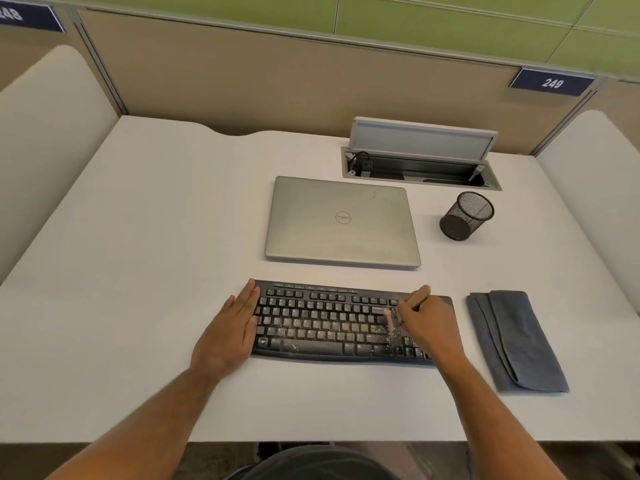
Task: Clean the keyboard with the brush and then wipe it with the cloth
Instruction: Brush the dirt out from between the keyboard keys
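A black keyboard (322,323) lies on the white desk, its middle and right keys speckled with pale dust. My left hand (230,329) rests flat against the keyboard's left end, fingers extended. My right hand (427,323) is over the keyboard's right part and grips a small brush (419,294) with a wooden handle; its pale bristles touch the keys near the right side of the letter block. A folded grey-blue cloth (516,341) lies on the desk to the right of the keyboard, apart from both hands.
A closed silver laptop (341,221) lies just behind the keyboard. A black mesh pen cup (465,216) stands at the right rear. Behind it a desk cable box (420,164) has its lid up. Padded partitions flank the white desk (138,254).
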